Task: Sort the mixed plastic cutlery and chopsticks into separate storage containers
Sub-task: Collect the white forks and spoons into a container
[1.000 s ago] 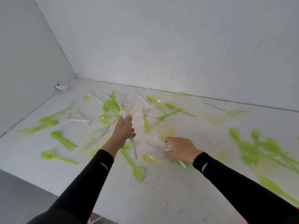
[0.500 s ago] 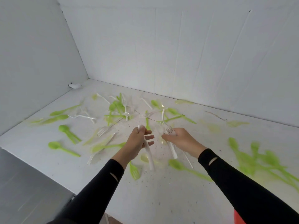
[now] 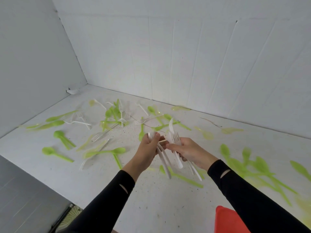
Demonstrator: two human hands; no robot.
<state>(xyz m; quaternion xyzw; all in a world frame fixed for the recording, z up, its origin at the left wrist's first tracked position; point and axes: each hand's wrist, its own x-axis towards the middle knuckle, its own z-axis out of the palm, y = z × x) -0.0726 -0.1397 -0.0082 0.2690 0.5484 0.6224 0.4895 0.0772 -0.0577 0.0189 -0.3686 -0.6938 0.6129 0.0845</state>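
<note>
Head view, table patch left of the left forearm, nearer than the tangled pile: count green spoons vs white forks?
Green spoons: 3
White forks: 2
Total: 5
Blur could hide a stacked piece.

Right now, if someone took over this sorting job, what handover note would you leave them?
Left hand grips a bundle of white cutlery.
Right hand grips a white fork and knife.
Green spoons and loose white forks lie scattered on the table.
No storage container is clearly in view; an orange object shows at the bottom edge.
Nothing visibly binned; everything remains to sort.
</note>
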